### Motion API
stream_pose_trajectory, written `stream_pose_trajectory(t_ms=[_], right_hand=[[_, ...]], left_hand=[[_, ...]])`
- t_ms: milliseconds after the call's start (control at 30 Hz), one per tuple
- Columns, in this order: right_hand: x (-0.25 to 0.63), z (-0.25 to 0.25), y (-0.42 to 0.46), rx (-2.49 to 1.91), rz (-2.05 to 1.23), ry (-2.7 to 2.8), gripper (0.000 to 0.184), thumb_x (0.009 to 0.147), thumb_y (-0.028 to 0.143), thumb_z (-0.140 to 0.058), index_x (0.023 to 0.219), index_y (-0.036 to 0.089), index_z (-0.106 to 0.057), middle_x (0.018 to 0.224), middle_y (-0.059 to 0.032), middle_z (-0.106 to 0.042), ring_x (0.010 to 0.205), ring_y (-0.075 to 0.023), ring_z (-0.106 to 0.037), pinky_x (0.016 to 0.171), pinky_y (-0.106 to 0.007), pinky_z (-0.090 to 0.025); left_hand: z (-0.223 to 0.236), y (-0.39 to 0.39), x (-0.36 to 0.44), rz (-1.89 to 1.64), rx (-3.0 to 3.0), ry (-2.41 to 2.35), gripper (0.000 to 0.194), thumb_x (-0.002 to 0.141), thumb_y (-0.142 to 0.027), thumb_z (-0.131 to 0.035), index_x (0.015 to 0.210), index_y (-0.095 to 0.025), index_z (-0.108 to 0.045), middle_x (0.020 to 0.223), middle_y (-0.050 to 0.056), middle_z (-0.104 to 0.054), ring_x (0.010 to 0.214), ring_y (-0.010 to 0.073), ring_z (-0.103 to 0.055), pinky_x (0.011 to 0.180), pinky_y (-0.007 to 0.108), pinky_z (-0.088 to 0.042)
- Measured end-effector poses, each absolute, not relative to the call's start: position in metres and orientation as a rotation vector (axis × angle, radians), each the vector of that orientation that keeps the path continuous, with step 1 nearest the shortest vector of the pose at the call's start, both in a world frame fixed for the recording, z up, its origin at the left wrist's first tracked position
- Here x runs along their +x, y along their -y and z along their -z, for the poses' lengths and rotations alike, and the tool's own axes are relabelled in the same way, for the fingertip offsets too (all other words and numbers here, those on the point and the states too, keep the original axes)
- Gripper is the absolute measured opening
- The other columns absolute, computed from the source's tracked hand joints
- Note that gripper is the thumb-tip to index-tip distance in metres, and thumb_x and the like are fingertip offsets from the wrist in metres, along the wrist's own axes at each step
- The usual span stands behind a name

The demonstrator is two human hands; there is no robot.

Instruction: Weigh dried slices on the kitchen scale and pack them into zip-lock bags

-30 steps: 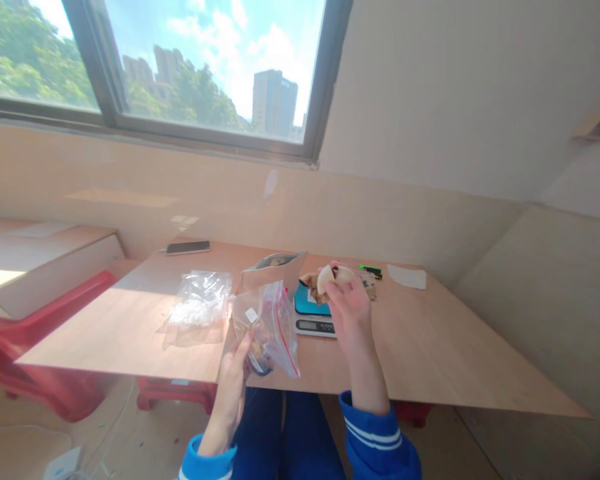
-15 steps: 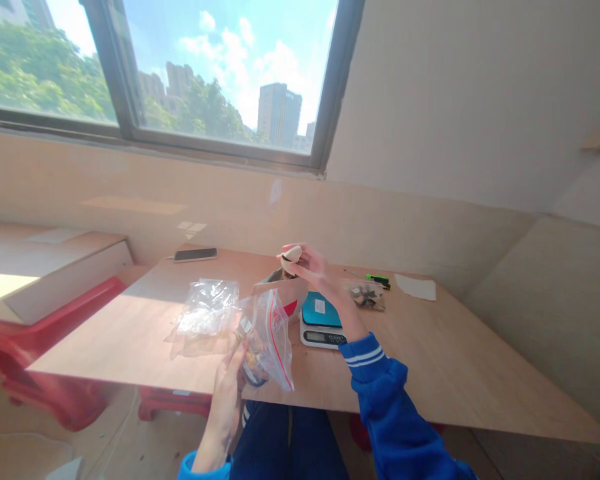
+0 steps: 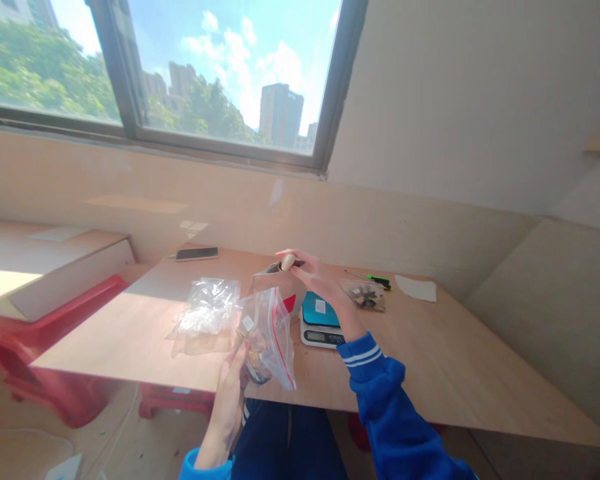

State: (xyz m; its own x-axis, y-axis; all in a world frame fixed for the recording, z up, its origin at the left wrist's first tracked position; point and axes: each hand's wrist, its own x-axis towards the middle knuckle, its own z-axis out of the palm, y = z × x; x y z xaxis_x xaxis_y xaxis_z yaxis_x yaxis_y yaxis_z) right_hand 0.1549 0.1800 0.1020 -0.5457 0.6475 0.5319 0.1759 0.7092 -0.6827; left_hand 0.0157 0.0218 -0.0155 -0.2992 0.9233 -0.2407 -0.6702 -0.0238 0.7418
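My left hand [image 3: 234, 370] grips a clear zip bag [image 3: 280, 340] with a red seal line. Brown dried pieces and a small white label show inside it. Behind it stands a pale pouch [image 3: 275, 287] with a red mark, its dark mouth facing up. Over that mouth, my right hand [image 3: 313, 270] has its fingers closed on a pale rounded piece [image 3: 287, 262]; what kind it is I cannot make out. Just below my right wrist lies a kitchen scale [image 3: 321, 323] with a blue top, partly covered by my forearm.
Flat clear plastic bags [image 3: 210, 310] lie on the table [image 3: 445, 360] at left, near a phone [image 3: 197, 254]. To the right are a filled clear bag [image 3: 365, 297], a green-and-black tool [image 3: 379, 280] and white paper [image 3: 416, 289]. Red stools [image 3: 75, 393] stand below.
My right hand has lowered slightly and turned the pale piece down at the pouch's mouth. My left hand still holds the zip bag in nearly the same place.
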Motion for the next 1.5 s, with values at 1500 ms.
stream_pose_trajectory(t_ms=[1500], right_hand=[[0.169,-0.099,-0.102,-0.793,-0.999,2.272,0.014,0.087,0.018,-0.052,0.086,0.018,-0.066,0.085,-0.0029,-0.069,0.078,-0.0153,-0.065,0.071,-0.026,-0.051]], left_hand=[[0.011,-0.019,0.02,-1.609,0.377,-0.785,0.042,0.071,-0.036,-0.067,0.108,-0.017,-0.069,0.107,0.008,-0.074,0.111,0.0286,-0.063,0.097,0.039,-0.048]])
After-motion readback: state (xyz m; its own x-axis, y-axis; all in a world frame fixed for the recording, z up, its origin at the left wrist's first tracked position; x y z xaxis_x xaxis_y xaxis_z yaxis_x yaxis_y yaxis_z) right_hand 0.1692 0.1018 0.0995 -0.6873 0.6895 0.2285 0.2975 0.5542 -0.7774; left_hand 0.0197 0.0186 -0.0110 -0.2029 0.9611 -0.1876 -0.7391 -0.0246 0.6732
